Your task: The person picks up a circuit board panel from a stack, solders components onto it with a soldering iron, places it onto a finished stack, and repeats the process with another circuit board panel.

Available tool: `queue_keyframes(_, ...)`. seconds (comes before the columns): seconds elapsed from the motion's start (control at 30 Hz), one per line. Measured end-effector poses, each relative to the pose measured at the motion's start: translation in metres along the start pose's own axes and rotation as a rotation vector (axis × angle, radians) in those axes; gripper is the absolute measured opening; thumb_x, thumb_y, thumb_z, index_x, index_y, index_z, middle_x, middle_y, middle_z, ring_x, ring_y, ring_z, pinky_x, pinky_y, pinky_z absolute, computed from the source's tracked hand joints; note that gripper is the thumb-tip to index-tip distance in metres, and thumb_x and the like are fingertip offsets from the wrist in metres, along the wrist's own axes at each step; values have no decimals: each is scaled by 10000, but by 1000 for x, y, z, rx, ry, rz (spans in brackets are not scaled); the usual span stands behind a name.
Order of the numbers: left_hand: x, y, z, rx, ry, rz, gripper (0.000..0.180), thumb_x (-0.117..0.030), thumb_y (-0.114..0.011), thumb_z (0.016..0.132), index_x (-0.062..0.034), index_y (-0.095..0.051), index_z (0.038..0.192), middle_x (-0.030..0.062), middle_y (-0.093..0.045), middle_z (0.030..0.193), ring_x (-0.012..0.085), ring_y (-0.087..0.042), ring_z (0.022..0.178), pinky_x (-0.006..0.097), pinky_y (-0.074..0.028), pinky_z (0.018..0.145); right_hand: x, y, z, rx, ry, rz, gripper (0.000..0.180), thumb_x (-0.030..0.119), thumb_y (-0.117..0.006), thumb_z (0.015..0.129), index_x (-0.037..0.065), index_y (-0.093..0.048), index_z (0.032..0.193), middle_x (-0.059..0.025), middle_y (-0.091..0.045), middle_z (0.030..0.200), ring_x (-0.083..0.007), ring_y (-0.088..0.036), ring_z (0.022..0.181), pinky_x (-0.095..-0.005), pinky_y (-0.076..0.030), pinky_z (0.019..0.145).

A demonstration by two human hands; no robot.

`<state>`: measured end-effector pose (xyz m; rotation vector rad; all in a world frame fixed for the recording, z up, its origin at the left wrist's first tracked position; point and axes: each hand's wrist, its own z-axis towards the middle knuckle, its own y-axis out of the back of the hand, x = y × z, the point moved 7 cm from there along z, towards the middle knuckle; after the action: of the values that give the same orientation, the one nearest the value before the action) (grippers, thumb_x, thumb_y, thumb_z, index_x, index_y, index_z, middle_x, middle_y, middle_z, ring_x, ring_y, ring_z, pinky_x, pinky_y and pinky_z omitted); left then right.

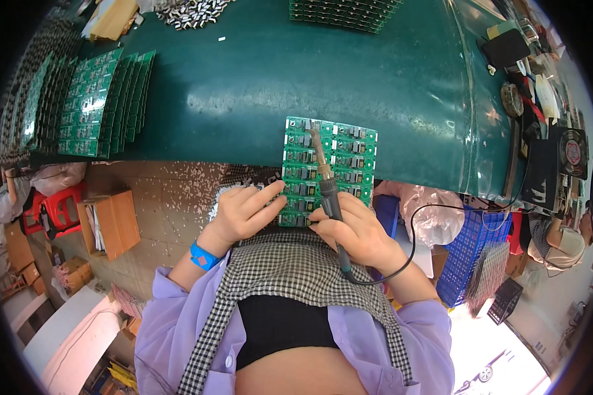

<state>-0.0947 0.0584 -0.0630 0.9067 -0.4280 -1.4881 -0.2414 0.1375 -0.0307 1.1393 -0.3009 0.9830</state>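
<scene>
A green circuit board panel (300, 174), filled with rows of small components, rests at the near edge of the green table, overhanging it toward me. My left hand (244, 212) is at the panel's left edge with curled fingers, the fingertips touching or close to the edge; whether they grip it cannot be made out. A soldering iron (329, 191) lies in my right hand (356, 230), its tip pointing away over the upper part of the panel. The right fingers are wrapped round the handle at the panel's lower right, and a black cord trails off to the right.
Stacked circuit boards (89, 108) stand at the table's left, and another stack (346, 13) at the far side. A pile of small white-and-black parts (190, 13) lies far left. A fan (572, 151) and tools line the right edge. A blue crate (471, 243) stands below.
</scene>
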Motion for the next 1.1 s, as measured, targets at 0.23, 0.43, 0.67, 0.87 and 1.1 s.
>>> queue_keyframes(0.23,0,-1,1,5,-5,5,216,-88,-659,670,-54,-680,882,110,-684,1049,109,-519,535,240,-393,435,-31,62,-32,-399,-177,-222,325,-73,-660,647,76,-508,893,-121,-694,906,-269,-633,719,-350,-493,610)
queue_keyframes(0.43,3,1,0,7,2,-13,210,-71,-657,680,-52,-669,888,116,-689,1016,128,-544,545,248,-412,450,-43,48,-64,-382,-209,-257,415,-113,-680,711,72,-442,995,-173,-689,983,-306,-655,767,-367,-519,648)
queue_keyframes(0.67,9,19,27,-52,68,-101,260,-19,-701,653,-39,-658,908,140,-687,988,192,-633,618,284,-466,484,-35,52,-54,-449,-158,-207,431,-105,-698,754,85,-412,1014,-201,-696,970,-301,-681,772,-359,-538,705)
queue_keyframes(0.87,19,46,71,-151,151,-159,238,44,-676,666,-18,-663,896,121,-690,875,235,-662,657,283,-502,519,-42,83,-33,-603,-186,-20,355,-99,-685,784,61,-434,978,-183,-707,927,-245,-707,718,-293,-558,603)
queue_keyframes(1.1,107,-12,91,-50,892,-591,162,-60,-735,806,27,-600,785,29,-561,660,50,-475,570,215,-375,503,-113,98,10,-765,-711,169,306,-41,-727,797,28,-487,973,-56,-637,769,-83,-625,663,-219,-509,592)
